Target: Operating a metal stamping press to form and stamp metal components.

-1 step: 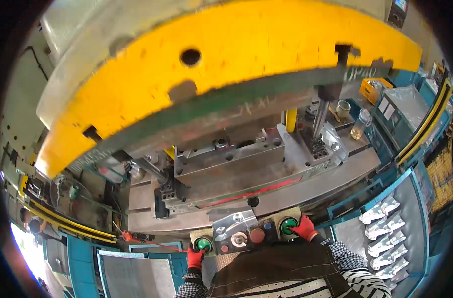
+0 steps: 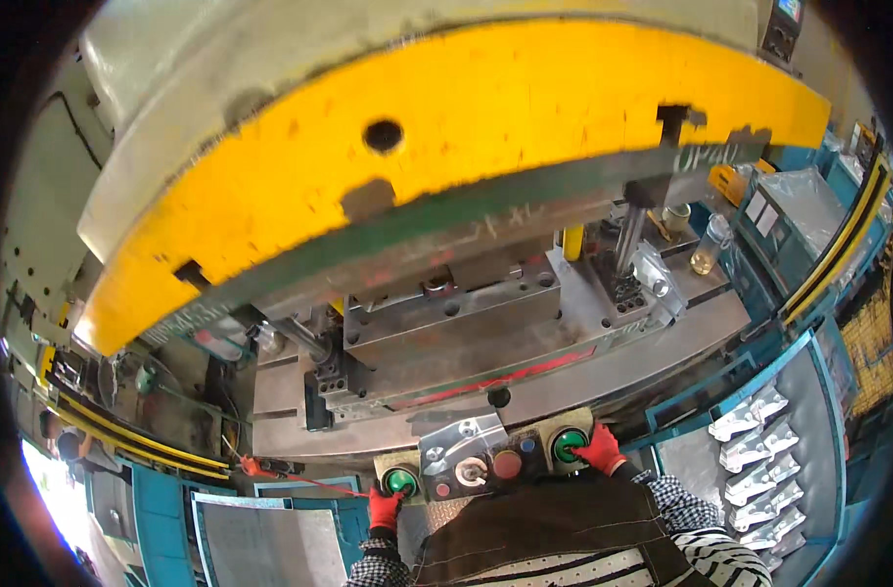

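"Closest in, the red-gloved left hand (image 2: 385, 511) is at the left round green button (image 2: 399, 480), by the dark control panel's (image 2: 538, 463) left end! Gripping?"

"Can't tell how it curls! The red-gloved right hand (image 2: 601, 450) meets the right round green button (image 2: 569, 445) at the right end, its curl unclear too."

"Technique?"

"Even pressure on both, I'd say, eyes on the grey steel die block (image 2: 446, 339), back from the metal press bed's (image 2: 689, 326) front edge, beneath the yellow curved press slide (image 2: 525, 88)!"
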Action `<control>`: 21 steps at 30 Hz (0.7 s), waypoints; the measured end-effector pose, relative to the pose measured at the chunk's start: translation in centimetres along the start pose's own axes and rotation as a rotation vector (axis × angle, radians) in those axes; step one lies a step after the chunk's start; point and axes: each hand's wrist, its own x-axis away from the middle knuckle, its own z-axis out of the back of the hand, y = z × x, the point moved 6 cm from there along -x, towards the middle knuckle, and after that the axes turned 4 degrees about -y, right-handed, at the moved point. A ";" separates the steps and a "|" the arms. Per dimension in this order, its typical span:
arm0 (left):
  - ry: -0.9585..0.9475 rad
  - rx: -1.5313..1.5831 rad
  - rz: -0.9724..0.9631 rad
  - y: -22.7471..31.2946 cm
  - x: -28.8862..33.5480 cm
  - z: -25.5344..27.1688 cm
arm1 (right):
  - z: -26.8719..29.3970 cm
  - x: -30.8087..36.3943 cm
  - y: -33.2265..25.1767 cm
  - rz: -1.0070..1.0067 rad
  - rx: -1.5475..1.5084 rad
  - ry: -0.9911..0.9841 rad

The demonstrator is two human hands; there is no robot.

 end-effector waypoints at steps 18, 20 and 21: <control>-0.511 -0.757 -0.038 7.3 -4.8 4.7 | 0.9 -0.4 -1.1 0.022 -0.090 -0.177; -0.393 -0.893 -0.294 18.5 -9.2 1.8 | 0.2 -0.9 1.5 0.013 -0.096 -0.162; -0.326 -0.731 -0.407 26.0 -10.8 -0.9 | -0.1 -0.9 3.6 -0.006 -0.098 -0.134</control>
